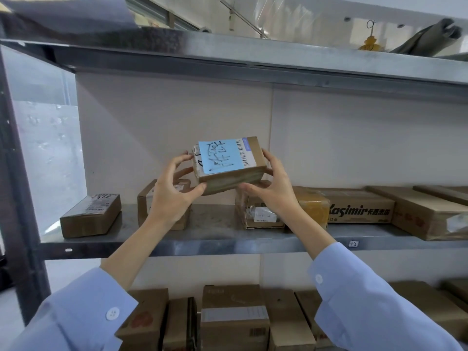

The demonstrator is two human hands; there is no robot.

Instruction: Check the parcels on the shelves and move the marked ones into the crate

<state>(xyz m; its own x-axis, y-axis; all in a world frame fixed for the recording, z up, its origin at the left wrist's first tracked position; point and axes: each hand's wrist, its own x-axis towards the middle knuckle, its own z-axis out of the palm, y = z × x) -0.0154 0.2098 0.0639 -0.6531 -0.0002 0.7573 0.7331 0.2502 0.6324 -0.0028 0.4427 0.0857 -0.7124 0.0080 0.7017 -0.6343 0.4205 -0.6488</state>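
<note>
Parcel (229, 164) with a blue handwritten label is held tilted above the middle shelf (215, 243). Left hand (172, 191) and right hand (272, 184) clamp its ends, fingers curled round it. Other boxes (91, 215) sit on the shelf beneath.

Two hands (172, 196) (274, 188); one blue-labelled parcel (228, 163) held; about seven parcels (91, 215) (359, 207) on the middle shelf (210, 224).

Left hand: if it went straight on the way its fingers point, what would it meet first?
The left hand grips the blue-labelled parcel, directly in that line; beyond it, probably the shelf's white back panel, though depth is unclear.
</note>
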